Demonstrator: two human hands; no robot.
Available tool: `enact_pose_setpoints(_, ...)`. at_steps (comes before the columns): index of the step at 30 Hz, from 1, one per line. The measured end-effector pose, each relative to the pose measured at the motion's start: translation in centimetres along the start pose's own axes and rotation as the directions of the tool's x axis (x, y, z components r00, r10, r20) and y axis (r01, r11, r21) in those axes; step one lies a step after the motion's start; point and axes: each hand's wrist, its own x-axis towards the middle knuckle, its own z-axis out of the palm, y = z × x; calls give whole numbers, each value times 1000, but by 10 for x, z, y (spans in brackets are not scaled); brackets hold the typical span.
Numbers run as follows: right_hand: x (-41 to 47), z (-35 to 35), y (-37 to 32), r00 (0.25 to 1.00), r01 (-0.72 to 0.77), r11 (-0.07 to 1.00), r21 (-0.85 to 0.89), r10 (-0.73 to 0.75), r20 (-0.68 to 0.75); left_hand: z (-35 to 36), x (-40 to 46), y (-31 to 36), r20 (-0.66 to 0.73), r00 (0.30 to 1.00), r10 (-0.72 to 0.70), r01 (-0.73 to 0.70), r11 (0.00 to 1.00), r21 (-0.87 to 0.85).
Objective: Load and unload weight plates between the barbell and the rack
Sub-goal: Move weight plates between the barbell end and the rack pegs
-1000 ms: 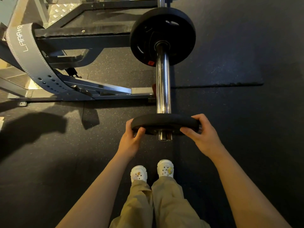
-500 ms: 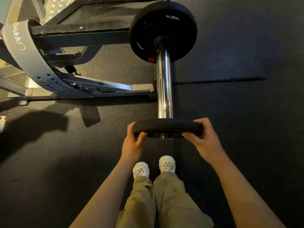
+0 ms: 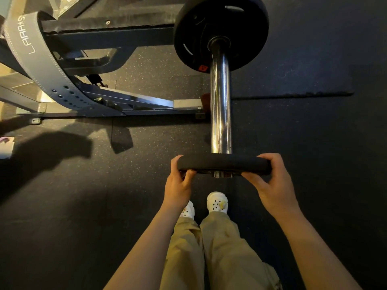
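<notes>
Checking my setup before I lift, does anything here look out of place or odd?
One thing: a grey lifting belt is draped over the rack's frame at left rather than put away. Otherwise nothing stands out: the small plate, held by the left hand and right hand, sits square on the barbell sleeve.

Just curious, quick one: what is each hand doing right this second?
Left hand: grips the left edge of the small weight plate.
Right hand: grips the same plate's right edge, at the barbell sleeve end.

Small black plate [image 3: 224, 163] on the chrome barbell sleeve [image 3: 220, 97], apparently near its tip; left hand [image 3: 179, 181], right hand [image 3: 272, 181] gripping its rim; larger plate [image 3: 240, 28] further in
</notes>
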Motion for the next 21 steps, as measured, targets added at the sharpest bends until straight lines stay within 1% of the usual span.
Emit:
enact_pose_setpoints(3,-6,-2,-1,1000,11,999,-42,-10,18,1,-6,-10,15,1000,-19,19,1000,-21)
enact_pose_setpoints(5,-17,-1,-1,1000,6,998,-57,-5,26,4,-16,-17,17,997,-69,70,994,-79)
enact_pose_setpoints(7,-29,4,-1,1000,10,999,-51,-10,5,7,-25,-24,34,986,-160,163,976,-145)
enact_pose_setpoints(8,-33,8,2,1000,-8,999,-53,8,0,10,-28,-28,64,974,-219,227,960,-163)
enact_pose_setpoints(10,-39,14,8,996,-91,991,-100,92,11,15,-34,-35,145,928,-344,368,910,-192)
enact_pose_setpoints(12,-42,17,13,991,-128,979,-159,133,18,18,-42,-39,192,887,-420,456,864,-214)
enact_pose_setpoints(15,-42,20,15,991,-116,970,-213,128,46,16,-54,-41,193,849,-492,527,808,-262)
enact_pose_setpoints(17,-43,21,12,984,-145,965,-219,164,72,12,-60,-39,191,827,-528,562,777,-284)
enact_pose_setpoints(21,-48,25,-4,963,-231,960,-156,249,102,-11,-75,-26,141,800,-583,599,770,-220)
